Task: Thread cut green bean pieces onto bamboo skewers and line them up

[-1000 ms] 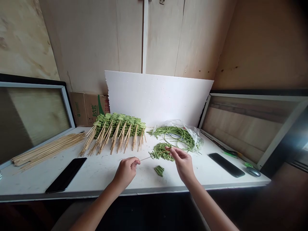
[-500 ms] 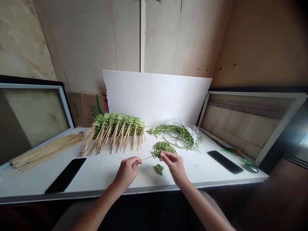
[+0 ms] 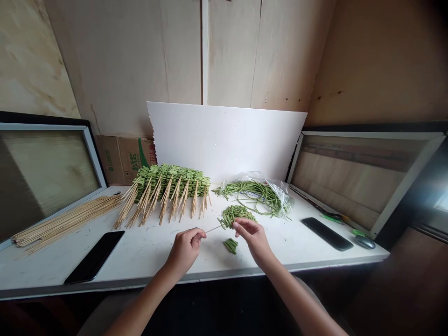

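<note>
Pinched in my left hand [image 3: 186,247] is a thin skewer [image 3: 213,229] that points right toward cut green bean pieces. The fingers of my right hand [image 3: 252,235] close on the bean pieces [image 3: 225,222] at the skewer's far end. Behind them lies a heap of cut beans [image 3: 243,212]. A small bundle of cut pieces [image 3: 230,245] rests on the white table [image 3: 147,261] below my right hand. At the back left, skewers loaded with beans [image 3: 175,182] are stacked with their sticks toward me.
Bare skewers [image 3: 66,221] and a black phone [image 3: 95,256] lie at the left. Long beans in a clear bag [image 3: 259,193] sit behind the heap. At the right are a dark phone [image 3: 326,233], scissors [image 3: 334,216] and a mouse [image 3: 365,241]. A white board [image 3: 227,140] stands behind.
The bean pieces at the skewer's end have shifted slightly beside my right fingers. Both hands keep their grip, and the whole view has moved a little.
</note>
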`<state>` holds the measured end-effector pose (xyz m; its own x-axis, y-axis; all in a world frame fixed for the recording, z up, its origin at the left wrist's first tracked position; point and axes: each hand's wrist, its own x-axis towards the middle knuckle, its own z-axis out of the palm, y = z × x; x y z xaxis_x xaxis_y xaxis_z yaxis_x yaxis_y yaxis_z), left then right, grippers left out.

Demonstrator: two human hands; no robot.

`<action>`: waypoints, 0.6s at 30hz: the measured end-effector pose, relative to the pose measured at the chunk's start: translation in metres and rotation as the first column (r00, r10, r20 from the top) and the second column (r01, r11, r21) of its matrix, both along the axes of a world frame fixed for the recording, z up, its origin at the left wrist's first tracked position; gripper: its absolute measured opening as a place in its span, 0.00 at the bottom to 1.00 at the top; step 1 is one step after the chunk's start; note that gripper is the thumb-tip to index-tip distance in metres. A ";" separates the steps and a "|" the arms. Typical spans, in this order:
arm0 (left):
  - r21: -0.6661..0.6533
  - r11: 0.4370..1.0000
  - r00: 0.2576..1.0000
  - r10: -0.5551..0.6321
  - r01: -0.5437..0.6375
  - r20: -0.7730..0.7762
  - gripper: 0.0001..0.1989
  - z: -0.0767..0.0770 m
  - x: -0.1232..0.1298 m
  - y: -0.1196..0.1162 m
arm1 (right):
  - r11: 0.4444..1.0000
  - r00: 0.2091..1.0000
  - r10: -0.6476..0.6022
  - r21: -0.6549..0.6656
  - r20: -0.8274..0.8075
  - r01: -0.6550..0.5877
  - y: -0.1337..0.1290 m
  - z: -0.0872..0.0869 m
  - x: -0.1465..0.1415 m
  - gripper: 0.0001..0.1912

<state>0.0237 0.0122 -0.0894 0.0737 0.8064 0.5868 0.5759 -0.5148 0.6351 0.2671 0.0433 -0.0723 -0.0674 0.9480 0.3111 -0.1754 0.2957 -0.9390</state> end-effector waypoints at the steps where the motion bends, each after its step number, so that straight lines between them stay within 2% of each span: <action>1: 0.000 1.000 1.000 0.000 0.000 -0.006 0.14 0.000 0.000 0.000 | 1.000 1.000 0.000 0.010 0.007 0.000 0.000 0.000 0.000 0.12; 10: 0.022 1.000 0.998 -0.005 0.006 -0.057 0.13 -0.002 -0.002 0.002 | 0.999 0.999 0.022 0.023 0.040 -0.023 0.003 -0.003 0.002 0.12; 18: 0.020 1.000 0.997 -0.001 0.002 -0.074 0.13 -0.001 -0.006 0.002 | 0.996 0.983 0.082 0.033 0.161 -0.089 0.000 0.011 0.008 0.10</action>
<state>0.0182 0.0142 -0.0901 0.1186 0.7942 0.5960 0.6200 -0.5280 0.5803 0.2754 0.0433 -0.0615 -0.1994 0.9236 0.3275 -0.0504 0.3241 -0.9447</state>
